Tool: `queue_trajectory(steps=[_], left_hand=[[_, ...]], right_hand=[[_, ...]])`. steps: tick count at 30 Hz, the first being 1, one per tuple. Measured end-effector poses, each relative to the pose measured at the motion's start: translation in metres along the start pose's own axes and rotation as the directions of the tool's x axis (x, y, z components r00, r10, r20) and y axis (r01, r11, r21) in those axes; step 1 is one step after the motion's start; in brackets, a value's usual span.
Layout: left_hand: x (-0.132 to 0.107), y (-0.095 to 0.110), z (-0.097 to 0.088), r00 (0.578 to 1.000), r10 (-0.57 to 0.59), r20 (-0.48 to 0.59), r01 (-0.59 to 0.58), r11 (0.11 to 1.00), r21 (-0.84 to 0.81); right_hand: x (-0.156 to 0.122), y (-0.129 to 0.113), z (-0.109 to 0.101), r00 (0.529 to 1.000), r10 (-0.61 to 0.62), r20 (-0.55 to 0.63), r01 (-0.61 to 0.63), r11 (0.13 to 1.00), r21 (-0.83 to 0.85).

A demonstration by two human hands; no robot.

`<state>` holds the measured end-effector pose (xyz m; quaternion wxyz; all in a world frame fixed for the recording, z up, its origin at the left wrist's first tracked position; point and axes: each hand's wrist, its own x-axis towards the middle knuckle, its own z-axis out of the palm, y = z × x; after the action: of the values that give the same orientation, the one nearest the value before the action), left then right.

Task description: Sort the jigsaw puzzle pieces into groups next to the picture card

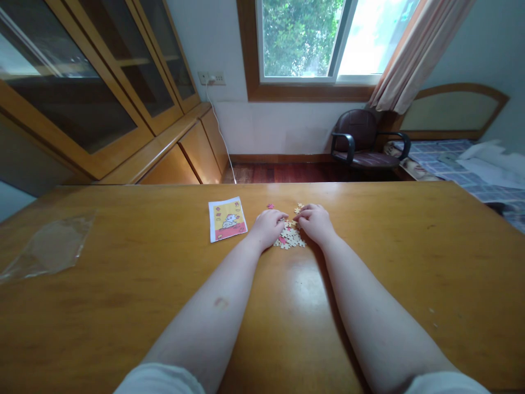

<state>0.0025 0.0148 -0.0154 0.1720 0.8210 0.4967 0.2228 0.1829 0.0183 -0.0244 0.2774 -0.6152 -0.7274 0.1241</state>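
Clock centred on puzzle pcs pile [290, 238], 12 = away from person. Pile on wooden table [164, 306], toward far edge; mostly pale pcs, some pink, loosely heaped. L hand [268, 225] approx 10, fingers bent in at pile edge; can't tell if gripping a pc. R hand [315, 221] approx 2, fingers curled, tips at pile; holding or just touching, can't tell. Narrow gap btwn hands. Pink pc [270, 206] loose at 11, just beyond L hand; few light pcs [297, 210] btwn 12 & 1, near R hand. Picture card [227, 220] w/ white animal, btwn 9 & 10, near L hand. Clear plastic bag [51, 243] at 9, well apart. Chair [363, 137] approx 1, past table.
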Motion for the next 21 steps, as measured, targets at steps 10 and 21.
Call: queue_trajectory(steps=[10,21], left_hand=[[0.0001,-0.0002,-0.0004,1.000,-0.005,0.008,0.005,1.000,0.007],[-0.0030,0.0010,0.0022,0.997,-0.057,0.059,0.051,0.993,0.106]], right_hand=[[-0.0002,0.0012,0.0005,0.998,-0.068,-0.016,0.068,0.998,-0.011],[0.0000,0.0012,0.0038,0.999,-0.037,0.008,0.038,0.999,-0.030]])
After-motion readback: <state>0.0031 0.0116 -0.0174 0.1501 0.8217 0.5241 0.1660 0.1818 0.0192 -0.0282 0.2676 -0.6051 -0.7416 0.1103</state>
